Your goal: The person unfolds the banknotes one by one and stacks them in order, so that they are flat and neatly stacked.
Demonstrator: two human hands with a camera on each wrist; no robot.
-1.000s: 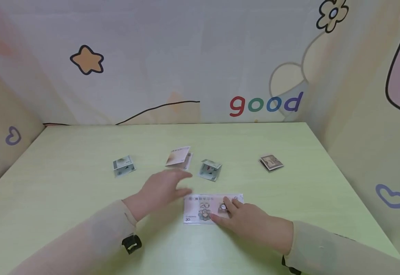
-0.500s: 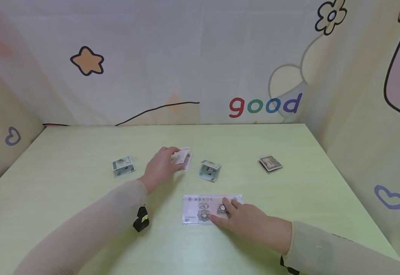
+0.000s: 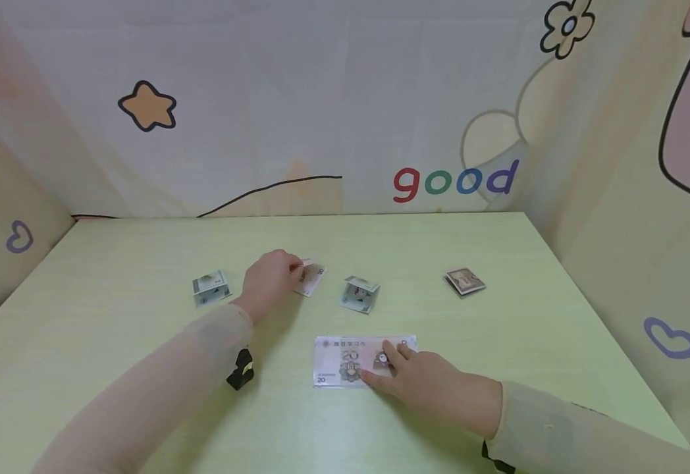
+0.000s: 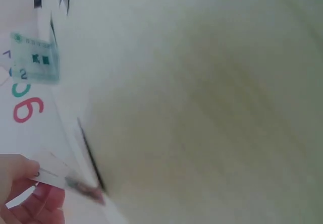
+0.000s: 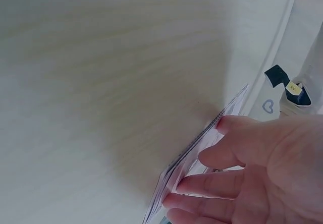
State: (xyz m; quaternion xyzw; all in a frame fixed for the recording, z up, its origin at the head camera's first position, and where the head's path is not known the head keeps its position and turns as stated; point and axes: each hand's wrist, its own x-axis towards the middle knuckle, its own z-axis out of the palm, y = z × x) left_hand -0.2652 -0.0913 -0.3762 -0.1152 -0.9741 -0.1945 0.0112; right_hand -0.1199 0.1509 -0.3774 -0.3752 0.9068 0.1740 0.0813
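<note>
My left hand [image 3: 269, 283] pinches a pinkish folded banknote [image 3: 313, 278] by its left edge at the back of the table, thumb against fingertips. In the left wrist view the same note [image 4: 81, 187] juts out from between thumb and fingers, its crease opened. My right hand [image 3: 440, 392] presses with extended fingers on the right part of a flat pink banknote [image 3: 334, 361] marked 20. From the right wrist view several layered edges show this to be a stack of notes [image 5: 184, 161], with the fingertips on top.
Folded greenish banknotes stand half-opened, one at the left [image 3: 211, 288] and one right of the pinched note [image 3: 359, 295]. A brownish folded note [image 3: 465, 281] lies further right. The pale green table [image 3: 114, 329] ends at a printed backdrop [image 3: 232, 131].
My left hand has reached forward to the folded pinkish note, taken hold of it, and drawn its raised flap leftward, exposing the inside. The right hand stays on the stack.
</note>
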